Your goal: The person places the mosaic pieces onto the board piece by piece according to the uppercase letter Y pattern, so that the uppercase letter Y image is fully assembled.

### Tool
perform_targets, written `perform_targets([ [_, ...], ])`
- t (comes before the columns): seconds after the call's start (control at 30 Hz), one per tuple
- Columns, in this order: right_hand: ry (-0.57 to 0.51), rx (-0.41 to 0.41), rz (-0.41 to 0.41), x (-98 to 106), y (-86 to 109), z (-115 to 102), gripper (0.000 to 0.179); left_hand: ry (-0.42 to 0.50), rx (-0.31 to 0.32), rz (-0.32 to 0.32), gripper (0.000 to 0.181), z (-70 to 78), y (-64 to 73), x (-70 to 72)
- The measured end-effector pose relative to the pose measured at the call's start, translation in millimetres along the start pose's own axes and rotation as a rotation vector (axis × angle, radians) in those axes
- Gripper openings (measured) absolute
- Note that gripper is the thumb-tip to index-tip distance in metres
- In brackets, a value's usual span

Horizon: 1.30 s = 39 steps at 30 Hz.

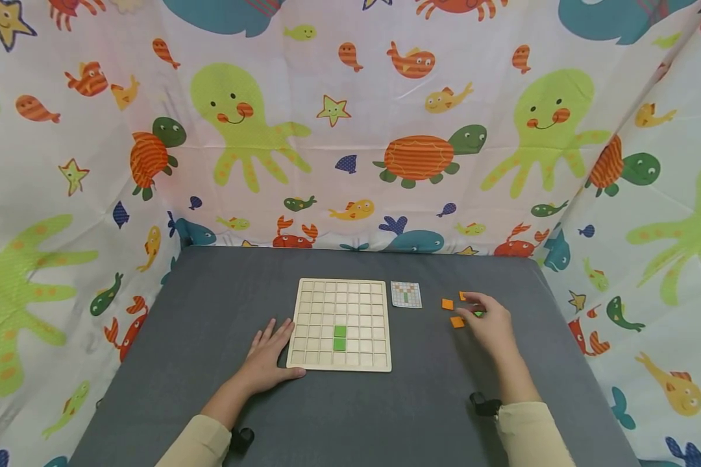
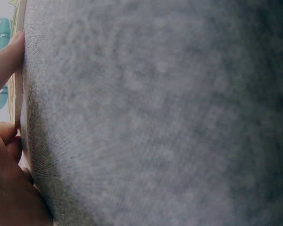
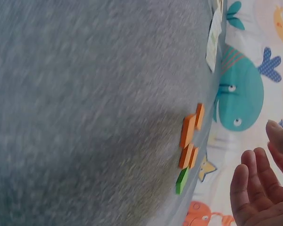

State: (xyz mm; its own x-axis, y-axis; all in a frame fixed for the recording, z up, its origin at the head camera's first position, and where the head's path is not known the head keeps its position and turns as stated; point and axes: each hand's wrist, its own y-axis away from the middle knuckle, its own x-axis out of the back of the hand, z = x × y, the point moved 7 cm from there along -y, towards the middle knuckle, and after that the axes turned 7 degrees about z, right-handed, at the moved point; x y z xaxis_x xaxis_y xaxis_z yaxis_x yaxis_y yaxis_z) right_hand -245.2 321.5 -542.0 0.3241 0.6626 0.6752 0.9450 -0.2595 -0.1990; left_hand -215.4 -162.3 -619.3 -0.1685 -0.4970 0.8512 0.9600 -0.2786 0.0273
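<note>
Head view first: my board (image 1: pixel 320 295) sits low and center in the frame, with two green squares (image 1: pixel 340 331) stacked in one column. My left hand (image 1: pixel 265 360) is spread out at its left side, fingers loose, thumb by the bottom-left corner, not gripping anything. Over on the right, my right hand (image 1: pixel 493 324) is right above the loose pieces: orange tiles (image 1: pixel 447 303) just left of my fingertips and a green tile (image 1: pixel 478 314) partly hidden under them. So the right hand is way nearer to the tiles, and they're squarish, no real long axis to line up with. The little card (image 1: pixel 405 294) by the board's upper right has a printed colored grid; can't read any lettering or brand on it.

Left wrist view: mostly blurry gray desk (image 2: pixel 146 113), my fingers along the board's edge at far left.

Right wrist view: orange tiles and the green one line up right of center, left of my hand at lower right. Fingers loosely bent, nothing visible between them.
</note>
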Motion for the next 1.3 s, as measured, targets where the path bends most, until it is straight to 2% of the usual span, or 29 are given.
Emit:
perform_targets([
  [0.27, 0.045, -0.064, 0.015, 7, -6.1, 22, 0.041, -0.010, 0.011, -0.004, 0.114, -2.2, -0.1, -1.2],
  [0.43, 0.056, -0.133, 0.010, 10, -11.9, 38, 0.042, -0.005, 0.009, -0.001, 0.113, -1.6, 1.1, 0.4],
  [0.9, 0.093, -0.247, -0.046, 1, -13.8, 63, 0.047, -0.029, 0.004, -0.011, 0.114, -1.4, -1.9, 1.1],
  [1.3, 0.140, -0.229, -0.085, -7, -26.6, 74, 0.046, 0.000, 0.003, -0.006, 0.113, 1.6, -0.4, 2.5],
])
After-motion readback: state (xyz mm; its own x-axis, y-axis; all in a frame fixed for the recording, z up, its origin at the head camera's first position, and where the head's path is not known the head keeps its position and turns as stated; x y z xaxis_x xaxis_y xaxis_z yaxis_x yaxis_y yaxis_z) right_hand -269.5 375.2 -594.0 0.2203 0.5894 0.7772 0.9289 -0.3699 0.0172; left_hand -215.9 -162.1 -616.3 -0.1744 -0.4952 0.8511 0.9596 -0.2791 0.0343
